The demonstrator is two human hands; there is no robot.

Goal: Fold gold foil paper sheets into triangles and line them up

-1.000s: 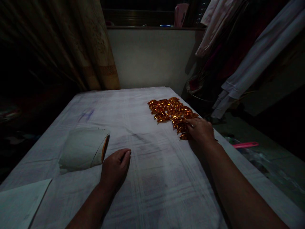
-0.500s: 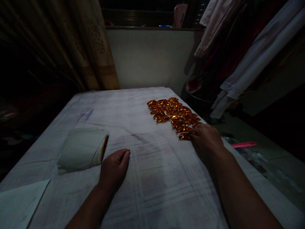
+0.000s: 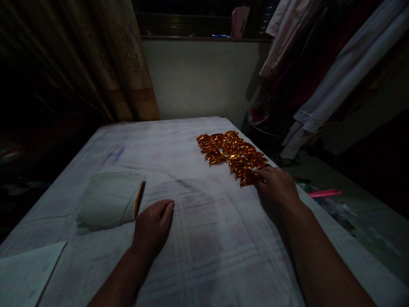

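Observation:
My right hand (image 3: 277, 185) is at the table's right side, thumb and fingers closed on a shiny gold-orange foil packet (image 3: 246, 177). That packet lies at the near end of a group of similar foil packets (image 3: 238, 150), laid close together in rows, some touching. The fingers hide its right end. My left hand (image 3: 154, 224) rests on the cloth with thumb and fingers pinched together; whatever is between them is too small or hidden to make out. Beside its knuckles sits a pale pouch (image 3: 107, 202) with an orange edge showing at its right end.
A checked pale cloth (image 3: 198, 247) covers the table. A white sheet (image 3: 27, 273) lies at the near left corner. Past the right edge, a pink handle (image 3: 326, 193) and clear plastic are on the floor. Clothes (image 3: 348, 72) hang at right, a curtain (image 3: 124, 64) at left.
My right hand has pushed the near packet slightly away from me, closing the gap to the row beyond it. My left hand has stayed put.

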